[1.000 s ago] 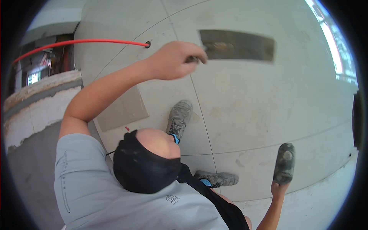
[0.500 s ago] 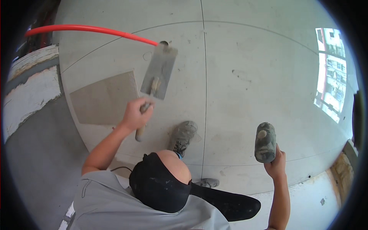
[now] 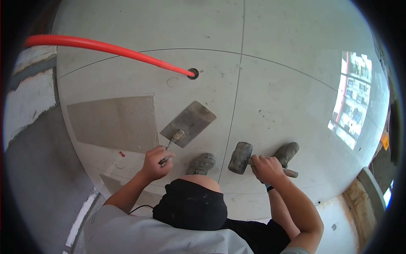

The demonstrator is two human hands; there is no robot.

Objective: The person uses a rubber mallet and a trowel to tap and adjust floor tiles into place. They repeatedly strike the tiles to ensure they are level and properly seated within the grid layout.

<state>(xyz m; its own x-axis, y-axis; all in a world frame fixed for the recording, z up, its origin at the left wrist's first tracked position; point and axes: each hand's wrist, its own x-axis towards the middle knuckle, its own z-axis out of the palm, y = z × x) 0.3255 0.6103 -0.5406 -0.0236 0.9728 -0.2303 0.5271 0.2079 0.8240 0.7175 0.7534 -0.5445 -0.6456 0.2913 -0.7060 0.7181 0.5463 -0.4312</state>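
Note:
My left hand is closed on the handle of a flat steel trowel, its rectangular blade held over the pale tiled floor, left of centre. My right hand grips a dirty rubber mallet by its wooden handle near the head, to the right of the trowel. My two dusty shoes show below the tools. A brownish tile piece with a ridged right edge lies left of the trowel.
A red hose runs from the left into a round hole in the floor. A rough plastered ledge borders the left side; a worn edge lies at lower right. Window light reflects on the tiles at right.
The trowel has swung down from the upper middle toward my body, angled to the right. My right hand and mallet have moved leftward, nearer the trowel. My right foot has stepped forward.

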